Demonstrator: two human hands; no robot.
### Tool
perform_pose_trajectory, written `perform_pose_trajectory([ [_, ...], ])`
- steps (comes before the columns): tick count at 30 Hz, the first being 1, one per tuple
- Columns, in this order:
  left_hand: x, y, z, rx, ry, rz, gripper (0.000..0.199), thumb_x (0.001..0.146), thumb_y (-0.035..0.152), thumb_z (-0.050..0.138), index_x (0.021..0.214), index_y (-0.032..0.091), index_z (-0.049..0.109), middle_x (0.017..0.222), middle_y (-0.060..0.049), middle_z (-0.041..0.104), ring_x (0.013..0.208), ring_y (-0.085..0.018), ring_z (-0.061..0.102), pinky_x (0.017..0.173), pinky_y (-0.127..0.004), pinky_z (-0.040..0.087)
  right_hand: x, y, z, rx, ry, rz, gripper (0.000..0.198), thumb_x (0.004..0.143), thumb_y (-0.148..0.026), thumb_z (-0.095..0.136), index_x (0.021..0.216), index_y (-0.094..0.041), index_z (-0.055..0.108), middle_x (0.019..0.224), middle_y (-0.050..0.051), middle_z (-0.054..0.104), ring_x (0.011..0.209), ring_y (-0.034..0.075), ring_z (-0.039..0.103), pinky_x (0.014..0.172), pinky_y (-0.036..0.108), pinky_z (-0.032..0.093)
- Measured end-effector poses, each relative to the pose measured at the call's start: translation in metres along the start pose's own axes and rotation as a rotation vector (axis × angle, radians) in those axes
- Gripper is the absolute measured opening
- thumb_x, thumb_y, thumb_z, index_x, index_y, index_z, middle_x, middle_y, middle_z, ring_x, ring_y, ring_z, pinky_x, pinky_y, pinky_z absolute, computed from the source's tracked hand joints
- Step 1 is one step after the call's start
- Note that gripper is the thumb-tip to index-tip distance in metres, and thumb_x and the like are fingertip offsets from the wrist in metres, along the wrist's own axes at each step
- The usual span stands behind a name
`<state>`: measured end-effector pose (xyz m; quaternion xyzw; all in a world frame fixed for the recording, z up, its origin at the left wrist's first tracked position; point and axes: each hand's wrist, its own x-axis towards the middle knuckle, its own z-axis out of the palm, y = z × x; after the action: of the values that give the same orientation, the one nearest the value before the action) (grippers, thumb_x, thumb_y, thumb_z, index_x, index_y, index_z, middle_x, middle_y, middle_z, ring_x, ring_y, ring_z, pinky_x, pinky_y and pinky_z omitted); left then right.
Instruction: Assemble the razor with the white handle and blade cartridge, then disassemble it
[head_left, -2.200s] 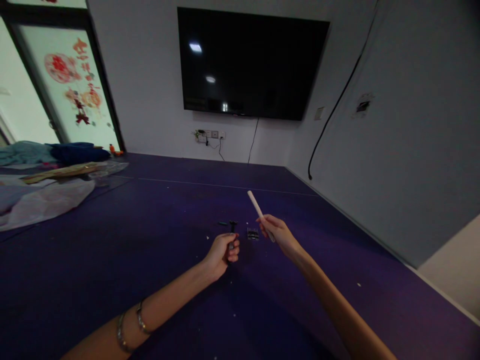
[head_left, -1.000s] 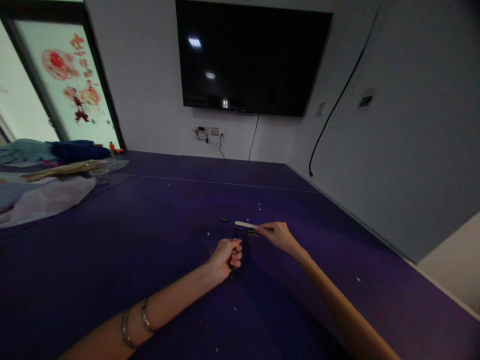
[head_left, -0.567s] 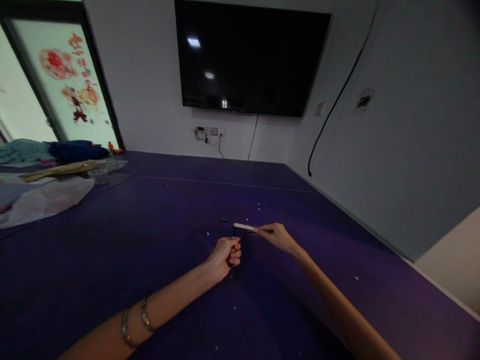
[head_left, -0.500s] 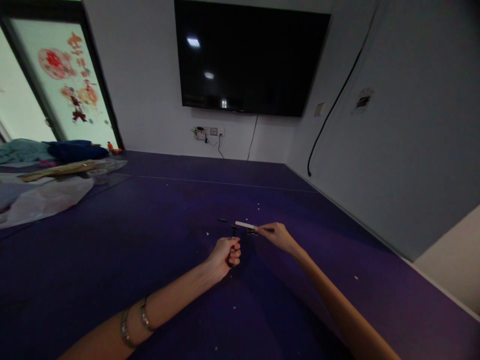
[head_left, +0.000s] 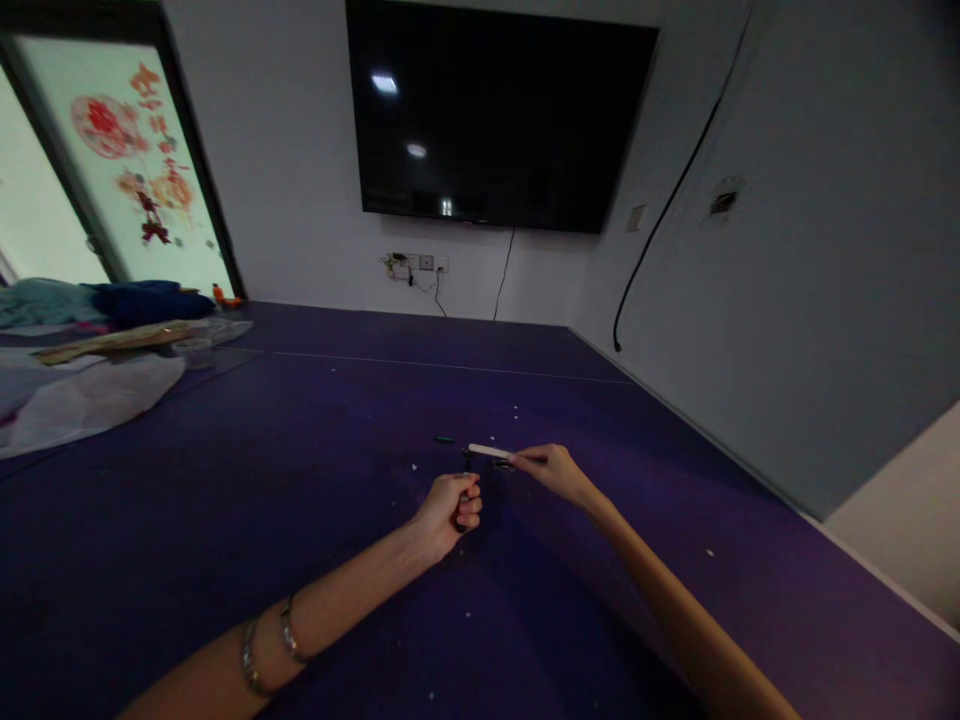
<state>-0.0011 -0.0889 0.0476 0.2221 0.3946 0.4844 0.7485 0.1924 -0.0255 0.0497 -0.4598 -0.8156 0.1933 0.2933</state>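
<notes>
My left hand (head_left: 450, 508) is closed in a fist around a slim dark-handled tool (head_left: 467, 462), whose small head points away from me; its exact kind is too small to tell. Between the fingertips of my right hand (head_left: 551, 470) is a thin white stick (head_left: 489, 451). The stick lies nearly level, and its left tip is right by the tool's head; whether they touch I cannot tell. Just below the stick sits a small dark, shiny object (head_left: 501, 464), partly hidden by my right fingers. A short dark green stick (head_left: 444, 439) lies beyond my left hand.
Small white bits (head_left: 414, 467) are scattered over the purple surface (head_left: 300, 450). Plastic bags (head_left: 112, 400) and folded cloths (head_left: 150, 299) lie at the far left. A television (head_left: 502, 120) hangs on the wall ahead, and a black cable (head_left: 667, 210) runs down the right wall.
</notes>
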Motion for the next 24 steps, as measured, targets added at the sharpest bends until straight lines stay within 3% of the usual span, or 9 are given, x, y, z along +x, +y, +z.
perform_pose_trajectory([
  [21,0.001,-0.005,0.0,0.034,0.006,0.011,0.012,0.083,0.008,0.04,0.073,0.015,0.042,0.049,0.007,0.036,0.032,-0.001,0.026,0.034,-0.014,0.008,-0.001,-0.011,0.004,-0.078,0.079,0.007,0.036,0.081,-0.046,0.044,0.081,-0.025,0.073,0.069,-0.001,0.07,0.063,0.016,0.061,0.059,0.023,0.038],
  [24,-0.001,-0.005,0.001,0.041,0.013,0.017,0.012,0.084,0.008,0.039,0.074,0.015,0.041,0.049,0.007,0.036,0.032,-0.001,0.026,0.034,-0.015,0.009,-0.001,-0.01,0.005,-0.071,0.035,-0.019,0.039,0.082,-0.048,0.043,0.081,-0.024,0.073,0.065,-0.001,0.069,0.059,0.016,0.06,0.057,0.023,0.038],
])
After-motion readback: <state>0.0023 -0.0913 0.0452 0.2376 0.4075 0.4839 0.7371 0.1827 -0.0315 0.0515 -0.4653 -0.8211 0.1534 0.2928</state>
